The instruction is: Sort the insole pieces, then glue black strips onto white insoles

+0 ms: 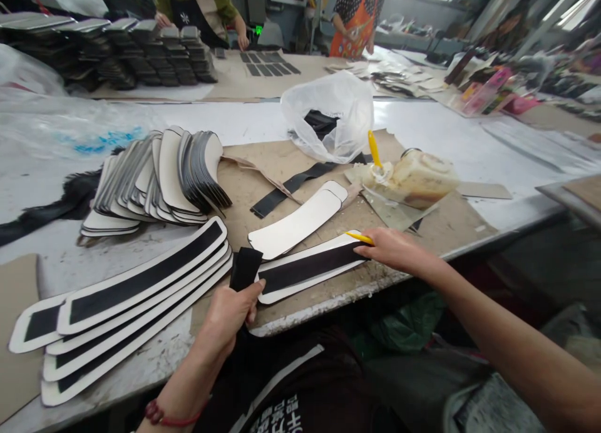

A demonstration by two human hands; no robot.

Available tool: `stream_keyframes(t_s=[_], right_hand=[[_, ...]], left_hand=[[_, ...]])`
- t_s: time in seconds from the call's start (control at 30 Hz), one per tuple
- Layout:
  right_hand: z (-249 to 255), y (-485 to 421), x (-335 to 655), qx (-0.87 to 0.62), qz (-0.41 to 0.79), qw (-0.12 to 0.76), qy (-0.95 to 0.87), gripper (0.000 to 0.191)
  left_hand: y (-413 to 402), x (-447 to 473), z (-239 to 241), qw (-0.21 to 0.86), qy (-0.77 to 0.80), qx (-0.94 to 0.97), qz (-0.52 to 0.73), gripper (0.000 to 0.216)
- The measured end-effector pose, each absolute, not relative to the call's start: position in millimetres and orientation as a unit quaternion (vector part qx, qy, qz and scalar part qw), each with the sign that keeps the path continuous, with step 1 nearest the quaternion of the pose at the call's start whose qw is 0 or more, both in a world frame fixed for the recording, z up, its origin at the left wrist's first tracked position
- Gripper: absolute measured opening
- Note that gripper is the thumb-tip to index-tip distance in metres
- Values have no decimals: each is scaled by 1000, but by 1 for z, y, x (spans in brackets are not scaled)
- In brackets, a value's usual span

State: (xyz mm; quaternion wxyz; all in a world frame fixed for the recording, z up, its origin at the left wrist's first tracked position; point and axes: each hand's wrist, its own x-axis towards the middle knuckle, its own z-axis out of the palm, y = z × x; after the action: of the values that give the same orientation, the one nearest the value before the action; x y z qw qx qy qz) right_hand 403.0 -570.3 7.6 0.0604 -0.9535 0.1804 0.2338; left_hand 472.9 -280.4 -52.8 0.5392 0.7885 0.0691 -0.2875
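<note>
Where cardboard sheet (300, 170) covers worktop (469, 145), white curved piece (307, 267) with black strip (310, 265) is laid at sheet's near edge. Strip's loose end is pinched by left hand (230, 314), fingers closed. Yellow tool (359, 237) is gripped in closed right hand (394, 250), tip on piece. Glue jar (417, 179) noted at sheet's far right; stack of finished pieces (126, 308) left of sheet.

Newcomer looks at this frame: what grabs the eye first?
Front and centre, the left hand pinches the end of a black strip lying along a white curved piece, while the right hand holds a yellow tool at its far end. To the left lie stacked finished pieces; behind, a fan of white blanks and a glue pot.
</note>
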Motion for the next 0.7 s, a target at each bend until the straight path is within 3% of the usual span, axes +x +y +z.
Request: stream_keyframes(t_s=[0.47, 0.7], right_hand=[[-17, -591, 439, -940, 290, 46, 175, 49], [-19, -599, 448, -936, 315, 71, 141, 43]], left_hand=[[-282, 469, -58, 503, 70, 813, -286, 47], [-286, 468, -51, 480, 68, 827, -285, 49]])
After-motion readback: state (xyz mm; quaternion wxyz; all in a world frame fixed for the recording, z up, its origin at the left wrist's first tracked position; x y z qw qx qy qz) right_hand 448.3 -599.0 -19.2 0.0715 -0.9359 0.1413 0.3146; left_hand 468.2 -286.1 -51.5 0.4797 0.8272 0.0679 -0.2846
